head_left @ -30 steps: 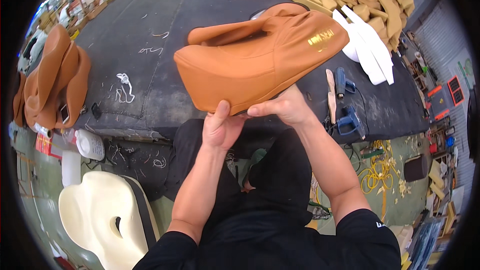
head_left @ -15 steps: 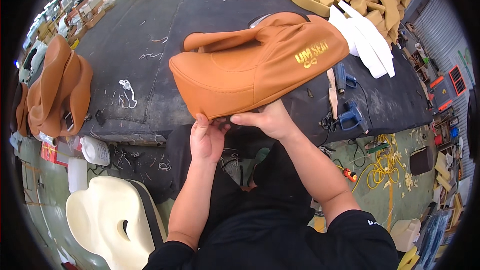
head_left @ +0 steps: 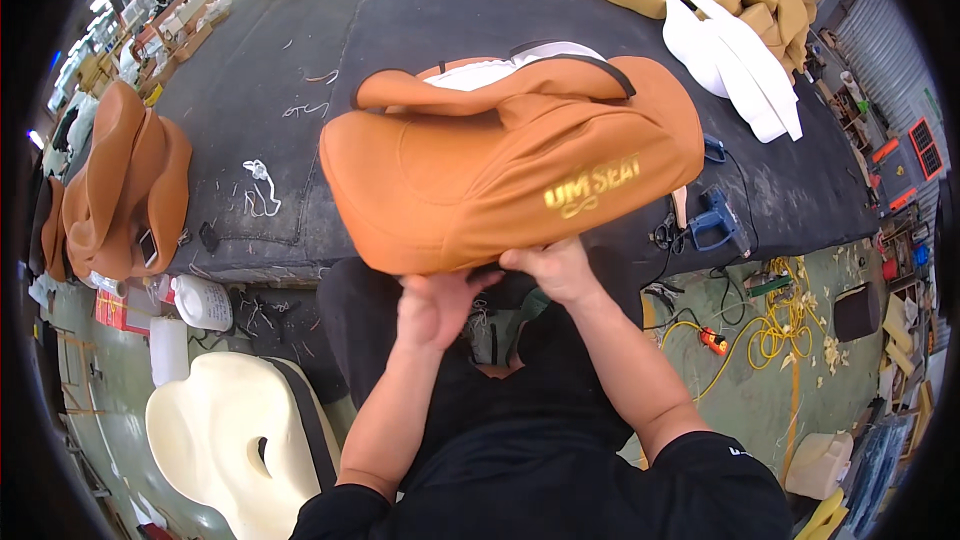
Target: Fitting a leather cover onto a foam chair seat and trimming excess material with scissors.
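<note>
An orange-brown leather-look seat cover (head_left: 400,200) is tilted up at the near edge of the table, gold lettering on its right side. A white lining or filling (head_left: 480,72) shows in the dark-edged opening along its far side. My right hand (head_left: 560,272) grips the near bottom edge, thumb against the rim, fingers hidden beneath. My left hand (head_left: 430,310) is at the same edge, further left. Its thumb points right; the other fingers are blurred and partly hidden under the cover, so their hold is unclear.
Brown seat covers (head_left: 125,180) stand at the left. White cut pieces (head_left: 730,65) and tan foam pieces (head_left: 770,0) lie far right. A blue heat gun (head_left: 718,222) is by the table's right edge. Below left is a cream foam cushion (head_left: 225,430); yellow cable (head_left: 775,330) coils on the floor.
The seat cover has turned and tipped toward me, its near edge lower, and more white shows in its opening. My left hand has let its pinch on the edge go and shifted right and down.
</note>
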Demonstrator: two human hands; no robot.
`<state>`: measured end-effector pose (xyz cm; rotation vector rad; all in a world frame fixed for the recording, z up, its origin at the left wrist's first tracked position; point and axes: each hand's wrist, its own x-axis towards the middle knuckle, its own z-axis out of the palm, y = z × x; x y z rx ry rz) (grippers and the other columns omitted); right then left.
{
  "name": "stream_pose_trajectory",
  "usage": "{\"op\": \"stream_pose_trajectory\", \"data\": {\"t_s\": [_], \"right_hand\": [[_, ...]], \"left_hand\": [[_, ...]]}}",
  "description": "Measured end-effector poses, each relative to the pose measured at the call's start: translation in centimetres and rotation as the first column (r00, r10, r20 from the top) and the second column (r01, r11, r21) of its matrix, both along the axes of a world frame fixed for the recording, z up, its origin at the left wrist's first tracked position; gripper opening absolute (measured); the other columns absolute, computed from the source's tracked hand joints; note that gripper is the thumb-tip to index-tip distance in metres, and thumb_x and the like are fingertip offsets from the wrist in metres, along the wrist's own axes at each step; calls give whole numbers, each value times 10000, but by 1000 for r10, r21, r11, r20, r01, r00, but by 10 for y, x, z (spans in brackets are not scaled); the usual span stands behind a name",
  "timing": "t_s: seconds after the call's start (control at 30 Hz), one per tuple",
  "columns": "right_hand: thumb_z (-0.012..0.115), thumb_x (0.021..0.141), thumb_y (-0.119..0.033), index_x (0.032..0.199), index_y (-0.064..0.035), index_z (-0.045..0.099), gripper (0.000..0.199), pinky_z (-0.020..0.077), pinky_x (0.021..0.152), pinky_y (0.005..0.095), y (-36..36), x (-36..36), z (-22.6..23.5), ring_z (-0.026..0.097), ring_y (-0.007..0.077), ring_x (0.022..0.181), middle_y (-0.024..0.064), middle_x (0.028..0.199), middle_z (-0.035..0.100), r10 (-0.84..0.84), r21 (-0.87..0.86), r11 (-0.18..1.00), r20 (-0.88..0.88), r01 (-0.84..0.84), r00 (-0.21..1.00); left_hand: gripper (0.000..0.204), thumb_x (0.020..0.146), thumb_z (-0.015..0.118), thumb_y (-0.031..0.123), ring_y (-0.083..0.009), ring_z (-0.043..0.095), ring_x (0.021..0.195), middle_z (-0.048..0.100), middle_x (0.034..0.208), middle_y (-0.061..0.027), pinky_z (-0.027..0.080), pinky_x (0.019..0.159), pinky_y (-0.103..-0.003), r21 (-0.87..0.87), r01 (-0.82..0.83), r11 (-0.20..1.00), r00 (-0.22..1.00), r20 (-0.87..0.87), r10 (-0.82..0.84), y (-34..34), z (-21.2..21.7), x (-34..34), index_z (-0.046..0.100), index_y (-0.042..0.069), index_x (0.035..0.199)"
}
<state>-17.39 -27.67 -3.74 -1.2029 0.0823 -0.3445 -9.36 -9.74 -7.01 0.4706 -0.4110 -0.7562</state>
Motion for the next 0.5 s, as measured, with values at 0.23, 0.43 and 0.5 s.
{"op": "stream_pose_trajectory", "data": {"t_s": [0.23,0.43,0.5], "right_hand": [[835,859,-77,1090,10,727,269,567,853,330,10,-38,13,708,156,917,74,1003,756,9,-426,892,-316,-150,949],[847,810,-35,850,3,743,118,535,608,290,18,-69,70,716,198,678,103,783,734,-29,-796,604,-67,-36,997],[866,762,-39,873,-7,724,184,535,589,312,3,-52,77,673,234,653,87,730,679,-7,-963,230,140,138,990]], "left_hand": [[710,900,755,270,-332,510,1386,538,1515,-123,411,1145,-544,77,-29,997,992,-122,38,19,-32,15,468,39,1506],[506,1138,359,351,-291,475,1423,458,1586,-128,434,1171,-483,-28,25,999,901,-432,-35,-7,-74,6,364,97,1576],[536,1134,345,408,-310,490,1410,457,1581,-147,449,1158,-501,-4,12,1000,877,-481,-12,-9,-77,1,370,104,1574]]}}
